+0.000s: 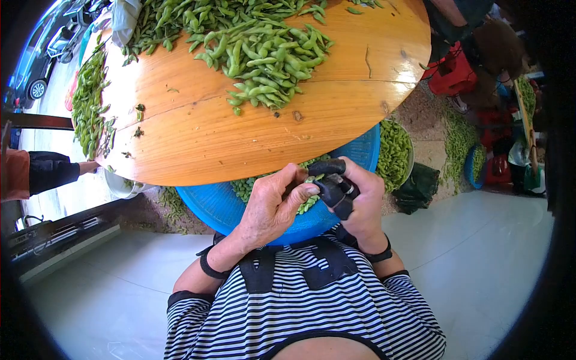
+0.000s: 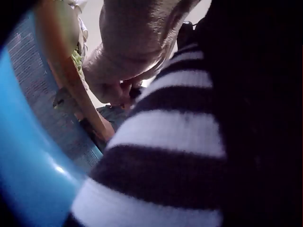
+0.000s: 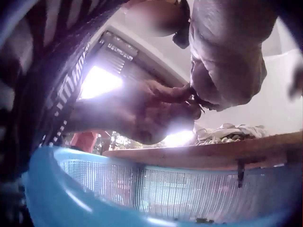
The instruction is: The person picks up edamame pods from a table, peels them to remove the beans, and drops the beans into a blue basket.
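In the head view both hands meet over a blue basket (image 1: 207,207) at the table's near edge. My left hand (image 1: 270,207) pinches a small green edamame pod (image 1: 318,177) between thumb and fingers. From the other side my right hand (image 1: 363,195), with black covers on its thumb and fingers, grips the same pod. Green beans (image 1: 243,189) lie in the basket beneath, partly hidden by the hands. The right wrist view shows the fingertips together above the basket's rim (image 3: 94,201); the pod is hard to make out there.
A round wooden table (image 1: 240,141) overhangs the basket and bears a large heap of edamame pods (image 1: 270,57). More pods (image 1: 90,99) lie along its left edge, near another person's arm (image 1: 54,171). A pod-filled bucket (image 1: 393,153) stands right of the basket, beside a dark bag (image 1: 418,189).
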Motion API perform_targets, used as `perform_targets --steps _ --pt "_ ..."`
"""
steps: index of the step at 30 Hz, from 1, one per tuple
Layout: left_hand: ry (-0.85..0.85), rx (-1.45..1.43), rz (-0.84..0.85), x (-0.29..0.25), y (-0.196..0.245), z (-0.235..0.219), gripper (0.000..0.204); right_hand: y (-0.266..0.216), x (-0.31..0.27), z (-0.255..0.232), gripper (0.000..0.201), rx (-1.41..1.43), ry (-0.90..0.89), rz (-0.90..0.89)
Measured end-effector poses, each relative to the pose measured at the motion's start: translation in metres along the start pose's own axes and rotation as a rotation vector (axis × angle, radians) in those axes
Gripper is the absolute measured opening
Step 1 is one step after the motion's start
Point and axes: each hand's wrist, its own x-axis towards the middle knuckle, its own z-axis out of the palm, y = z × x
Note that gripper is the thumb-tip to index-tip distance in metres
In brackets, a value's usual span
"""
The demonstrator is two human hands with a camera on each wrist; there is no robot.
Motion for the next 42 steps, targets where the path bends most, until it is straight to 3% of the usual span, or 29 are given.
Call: perform_targets --steps 1,3,5,6,8,14,16,20,25,27,30,31,32,33,34,35,37,39,40,42 --pt "-0.025 0.004 0.008 0.000 -0.003 -0.001 0.018 0.004 0.000 -0.002 0.024 0.000 0.002 0.001" --pt "-0.052 0.009 0.018 0.001 -0.007 -0.001 0.018 0.019 0.002 -0.004 0.023 0.906 -0.113 0.343" --pt "-0.105 -0.315 -0.063 0.000 -0.009 0.000 0.018 0.029 0.003 -0.005 0.028 0.969 -0.159 0.339" --pt "-0.104 -0.314 -0.061 0.000 -0.009 -0.001 0.018 0.033 0.004 -0.006 0.030 1.094 -0.197 0.364" --pt "-0.178 -0.683 -0.219 0.002 -0.008 -0.003 0.016 0.038 0.004 -0.005 0.032 1.217 -0.236 0.389" --pt "-0.149 -0.956 -0.303 0.000 -0.014 0.001 0.007 0.038 0.000 0.000 0.036 1.239 -0.223 0.378" --pt "-0.119 -0.948 -0.331 -0.001 -0.012 0.003 0.006 0.030 -0.003 0.004 0.038 0.977 -0.095 0.400" --pt "-0.112 -0.932 -0.400 0.000 -0.013 0.003 0.014 0.026 -0.006 0.010 0.033 0.863 -0.033 0.326" --pt "-0.169 -0.980 -0.416 -0.001 -0.023 0.004 0.026 0.031 -0.007 0.012 0.022 0.474 0.052 0.235" --pt "-0.208 -0.979 -0.420 -0.002 -0.024 0.003 0.032 0.031 -0.009 0.006 0.020 0.495 0.086 0.248" --pt "-0.331 -0.520 -0.271 -0.008 -0.015 -0.006 0.040 0.032 -0.017 -0.027 0.016 0.629 0.320 0.227" --pt "-0.319 -0.512 -0.267 -0.008 -0.013 -0.012 0.040 0.036 -0.023 -0.042 0.024 0.402 0.471 0.033" --pt "-0.428 -0.246 -0.071 -0.008 -0.009 -0.020 0.035 0.068 -0.029 -0.064 0.025 0.130 0.708 -0.046" --pt "-0.530 0.025 0.122 -0.008 -0.004 -0.026 0.031 0.044 -0.026 -0.088 0.023 0.017 0.638 0.108" --pt "-0.453 0.029 0.153 -0.004 0.007 -0.035 0.024 0.043 -0.026 -0.109 0.034 -0.162 0.665 0.221" --pt "-0.445 0.033 0.158 0.001 0.009 -0.047 0.024 0.055 -0.026 -0.127 0.043 -0.602 0.684 0.187" --pt "-0.074 0.504 0.195 0.017 0.011 -0.070 0.023 0.064 -0.031 -0.140 0.048 -0.781 0.689 0.075" --pt "0.225 0.498 0.154 0.040 0.018 -0.082 0.022 0.061 -0.034 -0.142 0.049 -0.778 0.671 0.106" --pt "0.232 0.501 0.158 0.050 0.017 -0.089 0.022 0.061 -0.034 -0.142 0.051 -0.776 0.653 0.150" --pt "0.333 0.744 0.380 0.068 0.006 -0.100 0.023 0.060 -0.031 -0.134 0.051 -0.719 0.665 0.170"
